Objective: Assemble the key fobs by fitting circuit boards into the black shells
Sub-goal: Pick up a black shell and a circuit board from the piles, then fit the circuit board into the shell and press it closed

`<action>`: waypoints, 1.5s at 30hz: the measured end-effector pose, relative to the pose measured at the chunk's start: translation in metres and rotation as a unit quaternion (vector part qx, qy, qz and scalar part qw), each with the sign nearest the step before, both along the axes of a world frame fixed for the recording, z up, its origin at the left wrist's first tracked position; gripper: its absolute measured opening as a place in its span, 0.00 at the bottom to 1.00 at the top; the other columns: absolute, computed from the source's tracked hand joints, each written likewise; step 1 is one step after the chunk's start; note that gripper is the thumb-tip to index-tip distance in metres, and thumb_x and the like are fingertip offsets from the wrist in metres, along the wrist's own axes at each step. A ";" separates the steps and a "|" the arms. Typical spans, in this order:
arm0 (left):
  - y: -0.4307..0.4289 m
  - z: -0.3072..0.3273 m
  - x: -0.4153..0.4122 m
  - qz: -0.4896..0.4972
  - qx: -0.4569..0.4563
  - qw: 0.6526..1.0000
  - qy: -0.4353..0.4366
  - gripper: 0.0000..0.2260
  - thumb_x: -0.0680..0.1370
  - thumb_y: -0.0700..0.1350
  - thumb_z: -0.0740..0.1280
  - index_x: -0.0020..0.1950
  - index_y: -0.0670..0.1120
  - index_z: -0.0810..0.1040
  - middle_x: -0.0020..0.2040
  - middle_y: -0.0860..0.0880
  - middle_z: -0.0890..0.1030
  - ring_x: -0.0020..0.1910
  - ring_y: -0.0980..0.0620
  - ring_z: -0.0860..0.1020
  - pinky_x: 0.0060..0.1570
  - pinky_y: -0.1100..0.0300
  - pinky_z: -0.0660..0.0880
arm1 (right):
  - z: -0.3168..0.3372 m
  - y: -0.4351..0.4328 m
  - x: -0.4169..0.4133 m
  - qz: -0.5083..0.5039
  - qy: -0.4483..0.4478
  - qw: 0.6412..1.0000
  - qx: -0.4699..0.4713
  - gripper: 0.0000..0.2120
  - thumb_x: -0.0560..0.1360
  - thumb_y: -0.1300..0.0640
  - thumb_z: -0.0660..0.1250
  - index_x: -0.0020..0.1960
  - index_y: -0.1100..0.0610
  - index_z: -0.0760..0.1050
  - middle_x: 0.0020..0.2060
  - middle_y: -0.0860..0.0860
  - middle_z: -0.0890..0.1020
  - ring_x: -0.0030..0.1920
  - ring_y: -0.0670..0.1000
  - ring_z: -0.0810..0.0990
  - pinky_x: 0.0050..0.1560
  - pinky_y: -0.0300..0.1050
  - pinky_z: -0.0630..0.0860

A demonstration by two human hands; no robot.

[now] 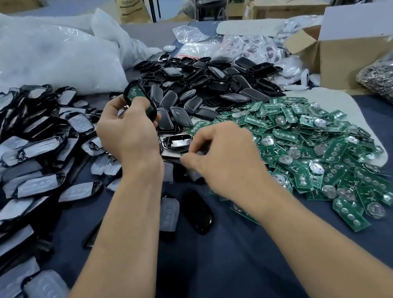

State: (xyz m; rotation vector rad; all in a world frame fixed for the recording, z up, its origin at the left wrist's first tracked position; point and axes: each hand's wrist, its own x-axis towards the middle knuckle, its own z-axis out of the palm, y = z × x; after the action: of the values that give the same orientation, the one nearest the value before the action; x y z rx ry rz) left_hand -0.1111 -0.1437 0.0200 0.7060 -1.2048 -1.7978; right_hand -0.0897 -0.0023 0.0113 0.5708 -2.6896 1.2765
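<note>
Forearms are reaching forward over the dark-clothed worktop (231,257). The right hand (224,160), the nearer one, is hanging palm-down with its fingers curling at the left edge of the heap of green boards (317,152). Its fingertips are blurring, so whether they are pinching anything cannot be told. Just beyond those fingertips, an open shell (177,142) is lying between the two hands. Farther on, the left hand (124,131) is gripping a black shell (153,107), thumb and fingers wrapping and hiding its lower part, with a green circuit board (135,93) sitting inside it. A pile of dark shells (206,84) is spreading beyond and to the right of that hand.
</note>
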 end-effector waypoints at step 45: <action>0.113 -0.017 0.020 -0.405 -0.114 0.898 -0.127 0.16 0.67 0.39 0.67 0.54 0.40 0.77 0.37 0.44 0.86 0.27 0.46 0.80 0.24 0.60 0.74 | -0.009 0.134 -0.009 -0.046 -0.253 0.863 -0.435 0.18 0.69 0.78 0.72 0.51 0.59 0.84 0.42 0.56 0.87 0.43 0.55 0.86 0.49 0.48 0.84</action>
State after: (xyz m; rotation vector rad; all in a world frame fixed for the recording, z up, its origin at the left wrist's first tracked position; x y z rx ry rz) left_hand -0.0909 -0.0311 0.0033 0.3082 -2.0631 -2.1938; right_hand -0.0984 0.1322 0.0026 -0.0287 -1.9961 2.6177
